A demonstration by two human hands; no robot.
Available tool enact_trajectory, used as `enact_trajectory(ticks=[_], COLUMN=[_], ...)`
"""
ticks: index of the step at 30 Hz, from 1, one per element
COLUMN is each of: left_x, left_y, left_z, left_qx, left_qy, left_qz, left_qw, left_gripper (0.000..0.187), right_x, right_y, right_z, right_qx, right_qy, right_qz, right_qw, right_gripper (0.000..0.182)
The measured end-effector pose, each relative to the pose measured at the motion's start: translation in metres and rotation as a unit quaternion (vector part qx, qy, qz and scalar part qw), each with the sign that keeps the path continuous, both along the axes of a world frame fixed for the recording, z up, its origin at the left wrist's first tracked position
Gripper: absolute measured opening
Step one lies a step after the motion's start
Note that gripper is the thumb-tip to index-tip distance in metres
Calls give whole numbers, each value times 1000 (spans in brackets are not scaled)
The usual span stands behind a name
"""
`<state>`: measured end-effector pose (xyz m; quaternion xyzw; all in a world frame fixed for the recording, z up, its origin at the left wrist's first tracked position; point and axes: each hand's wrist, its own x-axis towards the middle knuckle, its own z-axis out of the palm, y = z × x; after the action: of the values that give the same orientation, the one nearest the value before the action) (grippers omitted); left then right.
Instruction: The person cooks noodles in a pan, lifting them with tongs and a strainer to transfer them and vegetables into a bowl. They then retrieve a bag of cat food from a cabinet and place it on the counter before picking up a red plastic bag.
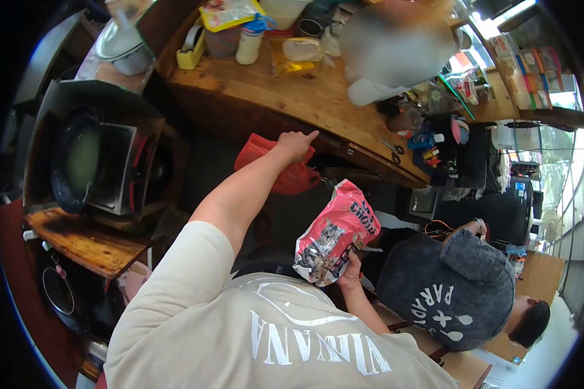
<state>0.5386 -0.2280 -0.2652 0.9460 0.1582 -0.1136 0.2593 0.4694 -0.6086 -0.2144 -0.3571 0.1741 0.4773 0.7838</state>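
My right hand grips the lower end of a pink cat-food bag and holds it up in front of my chest. My left hand is stretched out to the front edge of a wooden counter. Its fingers are curled and one finger lies along the edge. A red plastic bag hangs just under that hand, showing on both sides of my wrist. Whether the fingers hold the bag is hidden.
A person in a dark grey printed shirt bends over at lower right, and another stands behind the counter. Jars, bottles, a tape roll and scissors crowd the counter. A dark wok sits on a stove at left above a wooden shelf.
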Motion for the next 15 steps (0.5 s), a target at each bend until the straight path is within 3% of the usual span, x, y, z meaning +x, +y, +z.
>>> enact_trajectory(ticks=[3, 6, 10, 13, 15], left_x=[31, 43, 24, -35, -91], left_y=[-9, -27, -53, -76, -86], left_z=[-11, -38, -62, -56, -43], left_qx=[12, 28, 40, -2, -63], left_qy=[25, -33, -111, -122, -112], left_qz=[15, 62, 113, 119, 128], left_qw=[999, 997, 987, 985, 983], left_gripper=[65, 45, 29, 26, 40], right_x=[24, 48, 78, 103, 120], right_y=[-37, -44, -51, -29, -16], right_z=[-21, -26, -34, -34, -51], right_qx=[-42, -88, -81, -79, -110], right_qy=[13, 14, 25, 21, 15], right_qz=[-52, -77, -53, -3, 46], right_qw=[998, 993, 995, 997, 993], right_gripper=[34, 23, 41, 52, 48])
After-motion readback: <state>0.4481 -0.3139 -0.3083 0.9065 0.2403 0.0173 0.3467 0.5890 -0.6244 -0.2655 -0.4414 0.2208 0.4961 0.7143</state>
